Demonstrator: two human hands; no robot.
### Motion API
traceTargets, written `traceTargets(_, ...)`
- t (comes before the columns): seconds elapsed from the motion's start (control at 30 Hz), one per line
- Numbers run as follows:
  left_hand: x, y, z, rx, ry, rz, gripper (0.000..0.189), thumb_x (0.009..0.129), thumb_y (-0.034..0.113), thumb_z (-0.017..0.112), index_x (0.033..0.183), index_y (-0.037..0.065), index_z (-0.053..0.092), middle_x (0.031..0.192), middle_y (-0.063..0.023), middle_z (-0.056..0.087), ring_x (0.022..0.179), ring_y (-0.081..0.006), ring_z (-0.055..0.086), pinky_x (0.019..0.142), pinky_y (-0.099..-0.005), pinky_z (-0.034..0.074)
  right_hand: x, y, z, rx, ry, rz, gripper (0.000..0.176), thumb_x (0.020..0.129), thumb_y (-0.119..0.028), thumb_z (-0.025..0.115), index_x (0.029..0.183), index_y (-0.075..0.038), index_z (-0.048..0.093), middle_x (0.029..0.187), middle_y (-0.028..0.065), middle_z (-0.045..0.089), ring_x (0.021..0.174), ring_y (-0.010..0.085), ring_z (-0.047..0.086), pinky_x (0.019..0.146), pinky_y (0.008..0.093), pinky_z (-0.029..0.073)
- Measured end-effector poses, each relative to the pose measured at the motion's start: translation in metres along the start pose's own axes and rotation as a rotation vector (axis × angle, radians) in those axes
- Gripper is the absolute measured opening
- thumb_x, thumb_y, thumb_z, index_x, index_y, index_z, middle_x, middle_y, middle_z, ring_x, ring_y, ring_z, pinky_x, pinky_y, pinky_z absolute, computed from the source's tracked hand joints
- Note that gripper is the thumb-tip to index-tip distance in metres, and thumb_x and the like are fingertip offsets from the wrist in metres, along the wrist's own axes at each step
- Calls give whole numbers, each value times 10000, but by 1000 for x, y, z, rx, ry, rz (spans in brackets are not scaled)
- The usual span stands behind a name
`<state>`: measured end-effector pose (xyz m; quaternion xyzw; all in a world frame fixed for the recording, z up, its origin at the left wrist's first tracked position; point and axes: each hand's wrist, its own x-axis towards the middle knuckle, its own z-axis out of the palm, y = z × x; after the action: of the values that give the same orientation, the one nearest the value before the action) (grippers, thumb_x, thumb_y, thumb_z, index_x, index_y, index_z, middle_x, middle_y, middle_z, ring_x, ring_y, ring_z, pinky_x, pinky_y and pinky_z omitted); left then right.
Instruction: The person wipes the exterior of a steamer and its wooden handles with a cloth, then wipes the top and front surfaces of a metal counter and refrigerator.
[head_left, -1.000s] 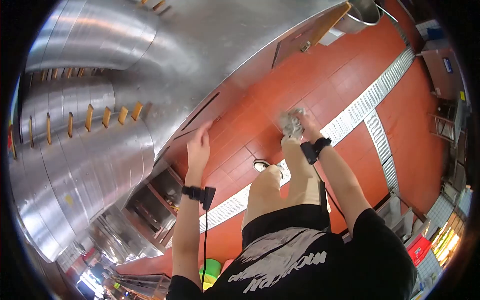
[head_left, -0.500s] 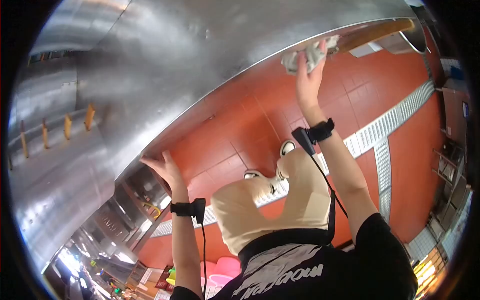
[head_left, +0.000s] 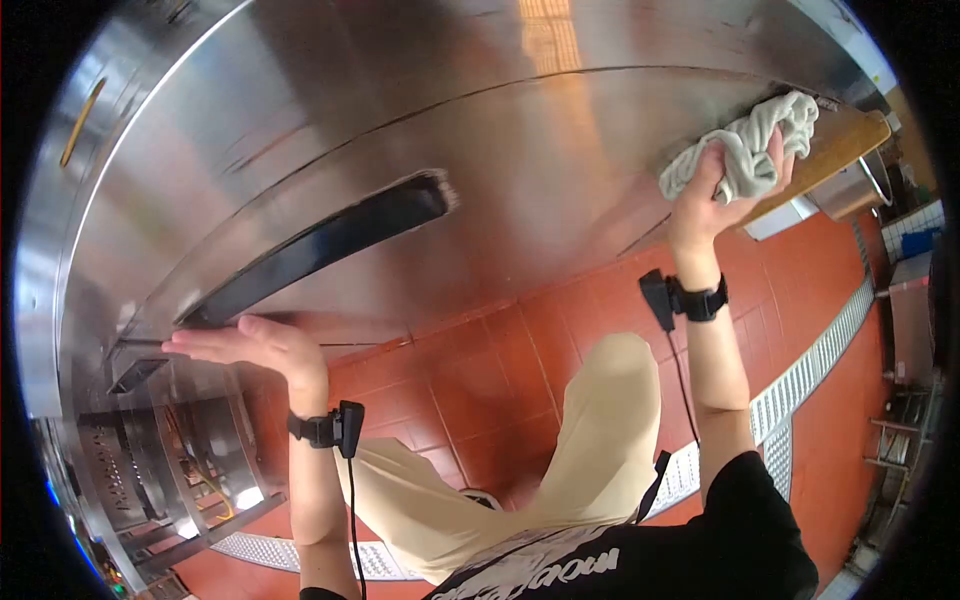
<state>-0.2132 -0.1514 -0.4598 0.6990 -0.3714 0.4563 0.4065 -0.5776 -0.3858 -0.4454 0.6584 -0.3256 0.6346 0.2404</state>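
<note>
My right hand (head_left: 715, 190) is closed round a crumpled pale cloth (head_left: 745, 150), held against the upper right of a stainless steel panel (head_left: 520, 200), close to a wooden board (head_left: 830, 160). On the left, my left hand (head_left: 255, 348) has its fingers stretched out flat. Its fingertips lie just below the lower end of a long dark slot (head_left: 330, 240) in the panel. A small dark opening (head_left: 138, 375) sits a little left of those fingertips. Each wrist wears a black strap with a cable.
Red floor tiles (head_left: 480, 370) spread below the panel, crossed by metal drain grating (head_left: 830, 320). Metal racking (head_left: 180, 470) stands at the lower left. A metal pot (head_left: 860, 187) is beyond the board, and more shelving (head_left: 895, 440) lines the far right.
The view has dropped from the steel top to the panel's front face, and my knees are more bent. My right hand with the cloth now presses on the panel's front; my left hand has flattened out.
</note>
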Motion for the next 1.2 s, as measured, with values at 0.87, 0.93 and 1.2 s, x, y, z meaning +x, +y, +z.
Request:
traceTargets(0.87, 27, 15, -32, -391, -388, -110, 702, 843, 0, 498, 1491, 12, 227, 1554, -238, 137, 1439, -390, 160, 1147, -542, 119, 19, -191, 37, 327, -222, -32, 535, 605, -113, 760, 1123, -218, 672, 1134, 145, 417, 1140, 345, 405, 990, 451, 295)
traceTargets(0.93, 25, -4, -72, -475, -338, -140, 660, 819, -52, 456, 1460, 21, 320, 1538, -207, 231, 1424, -357, 237, 1151, -499, 167, 16, -247, 29, 411, -274, -86, 518, 608, -109, 751, 1110, -213, 675, 1075, 130, 445, 1039, 321, 451, 894, 438, 368)
traceTargets(1.2, 23, -66, -79, -303, -410, -182, 713, 806, -80, 442, 1477, -19, 210, 1558, -226, 136, 1447, -374, 130, 1169, -442, 145, 39, -369, 47, 592, -615, -655, 436, 778, -190, 593, 1211, -162, 553, 1151, 79, 544, 953, 263, 582, 883, 493, 453)
